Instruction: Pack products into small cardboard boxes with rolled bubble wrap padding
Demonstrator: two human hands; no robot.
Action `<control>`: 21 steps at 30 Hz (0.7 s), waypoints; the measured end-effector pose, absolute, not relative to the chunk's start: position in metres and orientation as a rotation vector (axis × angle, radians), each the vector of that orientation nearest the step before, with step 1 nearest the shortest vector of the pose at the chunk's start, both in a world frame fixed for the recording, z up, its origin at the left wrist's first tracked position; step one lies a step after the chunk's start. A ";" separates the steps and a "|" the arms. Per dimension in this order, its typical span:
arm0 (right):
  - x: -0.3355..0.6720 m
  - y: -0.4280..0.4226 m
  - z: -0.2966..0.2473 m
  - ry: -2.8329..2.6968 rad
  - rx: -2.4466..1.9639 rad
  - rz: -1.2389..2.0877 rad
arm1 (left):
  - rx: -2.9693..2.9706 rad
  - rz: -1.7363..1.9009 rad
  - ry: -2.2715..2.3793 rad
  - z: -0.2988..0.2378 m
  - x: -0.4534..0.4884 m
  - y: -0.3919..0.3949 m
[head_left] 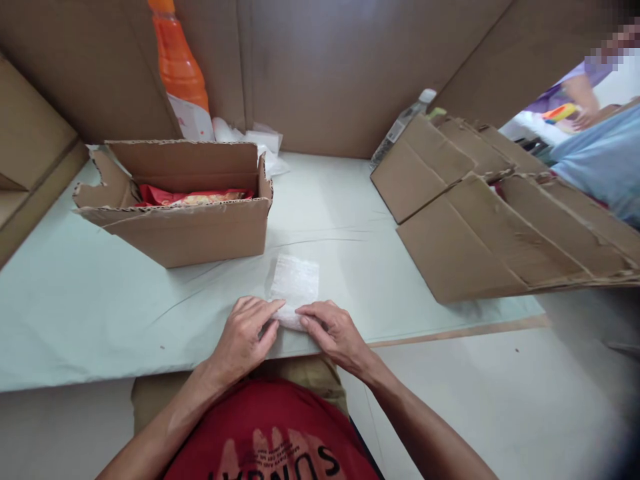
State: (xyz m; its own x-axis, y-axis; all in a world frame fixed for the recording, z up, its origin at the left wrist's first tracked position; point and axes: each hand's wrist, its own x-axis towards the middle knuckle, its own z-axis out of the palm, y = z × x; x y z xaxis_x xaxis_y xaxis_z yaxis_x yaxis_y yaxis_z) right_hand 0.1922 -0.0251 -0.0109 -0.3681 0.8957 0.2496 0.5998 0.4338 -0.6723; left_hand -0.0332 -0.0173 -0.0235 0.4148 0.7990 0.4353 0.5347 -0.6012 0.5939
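A small strip of translucent white bubble wrap (296, 277) lies on the pale green tabletop, close to its front edge. Its near end is folded or rolled into a thicker bundle, and what that bundle may contain is hidden. My left hand (247, 333) grips the left side of the bundle between thumb and fingers. On the right side, my right hand (334, 333) pinches it the same way. The far end of the strip lies flat between and beyond both hands.
An open cardboard box (215, 233) with a red packet (195, 197) inside stands at left. Behind it are an orange bottle (180, 63) and white plastic (265, 143). Cardboard boxes (480, 240) and a clear bottle (400, 127) stand at right. Another person's hand (587, 117) shows far right.
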 end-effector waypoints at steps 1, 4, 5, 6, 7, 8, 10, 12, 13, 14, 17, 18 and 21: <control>0.194 -0.027 -0.011 -2.068 -1.282 0.664 | 2.267 0.988 1.174 -0.024 -0.031 -0.015; 0.197 -0.035 -0.010 -1.996 -1.324 0.390 | 2.188 0.918 1.288 -0.027 -0.025 -0.008; 0.197 -0.038 -0.009 -1.996 -1.309 0.265 | 2.183 0.899 1.318 -0.028 -0.023 -0.006; 0.197 -0.041 -0.009 -2.020 -1.282 0.167 | 2.182 0.882 1.340 -0.028 -0.021 -0.004; 0.197 -0.044 -0.008 -2.071 -1.249 0.108 | 2.183 0.866 1.357 -0.029 -0.019 -0.002; 0.195 -0.045 -0.008 -2.140 -1.225 0.081 | 2.184 0.853 1.373 -0.030 -0.017 0.000; 0.193 -0.045 -0.011 -2.275 -1.215 0.061 | 2.180 0.837 1.415 -0.029 -0.013 0.002; 0.190 -0.040 -0.016 -2.341 -1.252 0.061 | 2.196 0.870 1.448 -0.028 -0.013 0.001; 0.190 -0.037 -0.018 -2.345 -1.272 0.079 | 2.223 0.903 1.440 -0.026 -0.014 0.000; 0.190 -0.034 -0.020 -2.335 -1.280 0.117 | 2.262 0.937 1.408 -0.024 -0.016 -0.002; 0.191 -0.030 -0.022 -2.239 -1.256 0.320 | 2.365 0.973 1.208 -0.019 -0.025 -0.011; 0.192 -0.030 -0.021 -2.201 -1.245 0.408 | 2.363 0.959 1.158 -0.018 -0.028 -0.014; 0.193 -0.033 -0.016 -2.119 -1.243 0.596 | 2.281 0.929 1.150 -0.020 -0.033 -0.017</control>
